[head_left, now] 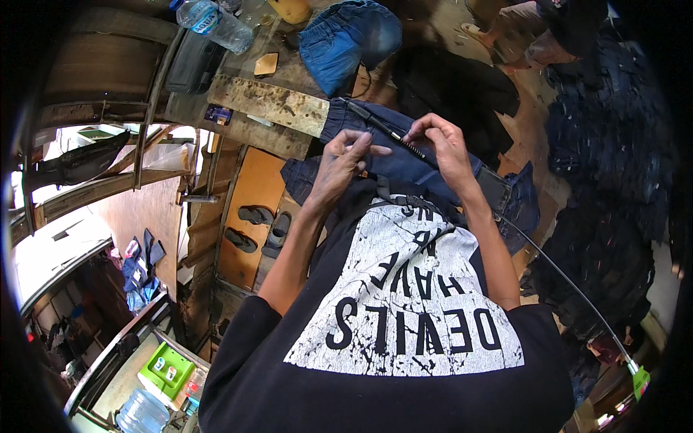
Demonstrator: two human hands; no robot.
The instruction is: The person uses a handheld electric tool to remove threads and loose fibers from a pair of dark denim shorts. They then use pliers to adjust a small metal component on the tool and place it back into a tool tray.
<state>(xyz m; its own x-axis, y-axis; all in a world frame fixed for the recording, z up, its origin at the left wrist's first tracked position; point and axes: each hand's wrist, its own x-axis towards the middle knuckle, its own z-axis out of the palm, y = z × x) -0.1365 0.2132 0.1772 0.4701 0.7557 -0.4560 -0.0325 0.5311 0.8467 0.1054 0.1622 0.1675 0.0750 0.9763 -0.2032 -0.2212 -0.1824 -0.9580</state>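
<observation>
Dark blue denim [404, 130] lies across the boards in front of me. A slim black rod-shaped tool [381, 124] with a coiled spring at one end rests slantwise on it, between my hands. My left hand [345, 159] hovers left of the spring, thumb and forefinger drawn together and another finger stretching rightward. Close to the spring on its right is my right hand [440, 143], its fingers bent and pinched inward. Anything small between the fingers of either hand is too fine to make out. Neither hand clearly grips the tool.
Bright blue jeans [325, 50] and a clear water bottle [216, 27] lie farther off. Dark cloth heaps [613, 130] fill the right side. A thin cable [570, 281] runs to a green fitting [639, 379]. Sandals [256, 215] sit at left. Another person's leg [516, 32] shows far right.
</observation>
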